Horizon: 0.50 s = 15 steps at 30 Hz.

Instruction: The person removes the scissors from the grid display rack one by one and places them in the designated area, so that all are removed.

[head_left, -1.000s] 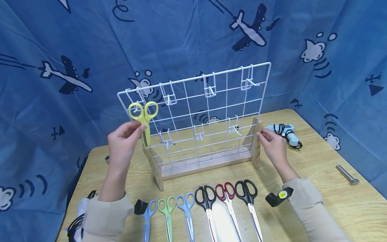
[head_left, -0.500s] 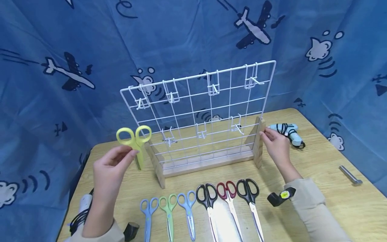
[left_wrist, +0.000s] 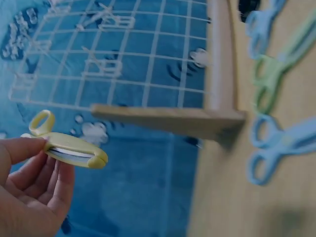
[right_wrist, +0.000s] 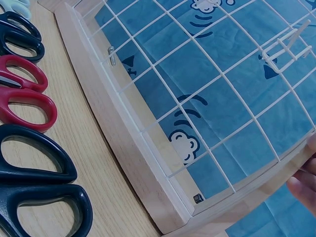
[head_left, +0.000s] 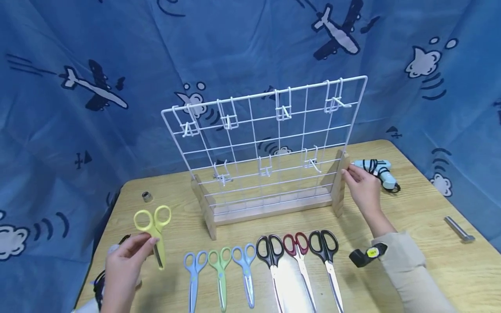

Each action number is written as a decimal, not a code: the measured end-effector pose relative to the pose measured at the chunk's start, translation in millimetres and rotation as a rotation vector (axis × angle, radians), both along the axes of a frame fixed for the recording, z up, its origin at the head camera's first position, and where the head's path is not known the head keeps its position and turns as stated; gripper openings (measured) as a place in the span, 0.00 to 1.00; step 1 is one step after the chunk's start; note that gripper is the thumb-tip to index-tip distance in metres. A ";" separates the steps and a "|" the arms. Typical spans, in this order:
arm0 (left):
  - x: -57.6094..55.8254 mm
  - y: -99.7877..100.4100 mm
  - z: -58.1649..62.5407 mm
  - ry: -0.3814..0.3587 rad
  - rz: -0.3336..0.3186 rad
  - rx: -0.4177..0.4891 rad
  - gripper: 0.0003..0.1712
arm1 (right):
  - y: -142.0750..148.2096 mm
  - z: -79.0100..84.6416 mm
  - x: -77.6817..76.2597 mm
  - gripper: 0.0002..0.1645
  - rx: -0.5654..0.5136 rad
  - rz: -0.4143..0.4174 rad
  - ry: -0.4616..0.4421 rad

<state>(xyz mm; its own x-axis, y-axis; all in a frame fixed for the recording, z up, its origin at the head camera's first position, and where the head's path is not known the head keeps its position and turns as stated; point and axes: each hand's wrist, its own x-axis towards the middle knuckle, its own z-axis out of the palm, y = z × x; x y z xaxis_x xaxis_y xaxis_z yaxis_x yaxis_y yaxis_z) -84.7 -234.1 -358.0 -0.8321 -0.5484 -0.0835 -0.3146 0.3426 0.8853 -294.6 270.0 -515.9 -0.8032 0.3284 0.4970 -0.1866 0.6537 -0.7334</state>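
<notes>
My left hand (head_left: 127, 263) pinches yellow scissors (head_left: 158, 230) between thumb and fingers, handles upward, left of the rack and above the table. In the left wrist view the yellow scissors (left_wrist: 74, 148) show their blade side. My right hand (head_left: 364, 189) pinches the right wooden upright of the white wire grid rack (head_left: 254, 143); only some fingertips (right_wrist: 303, 187) show in the right wrist view. White hooks hang on the grid in two rows, with nothing on them. Before the rack lies a row of scissors: blue (head_left: 193, 276), green (head_left: 221, 274), blue (head_left: 245, 271), black (head_left: 272, 261), red (head_left: 299, 261) and black (head_left: 325, 256).
A light blue glue-gun-shaped tool (head_left: 377, 169) wrapped in black cord lies right of the rack. A metal bolt (head_left: 459, 229) is near the right edge. A small metal cylinder (head_left: 146, 197) sits at the back left. Blue patterned cloth (head_left: 250, 48) hangs behind the table.
My left hand has carried the yellow scissors away from the rack's upper left hook, down and to the left. My right hand stays on the upright. The head view has shifted slightly.
</notes>
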 end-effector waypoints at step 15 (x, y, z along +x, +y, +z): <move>-4.5 -85.9 -177.8 -0.189 0.004 -0.220 0.33 | 0.3 -4.2 -1.2 0.21 -0.022 0.005 -0.013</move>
<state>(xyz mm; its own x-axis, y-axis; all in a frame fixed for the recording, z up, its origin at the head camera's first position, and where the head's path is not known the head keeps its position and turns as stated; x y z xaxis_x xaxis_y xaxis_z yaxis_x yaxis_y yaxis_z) -89.2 -320.0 -535.9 -0.8111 -0.5734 -0.1153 -0.4684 0.5188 0.7151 -295.9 270.3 -520.1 -0.8111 0.3353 0.4794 -0.1800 0.6366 -0.7498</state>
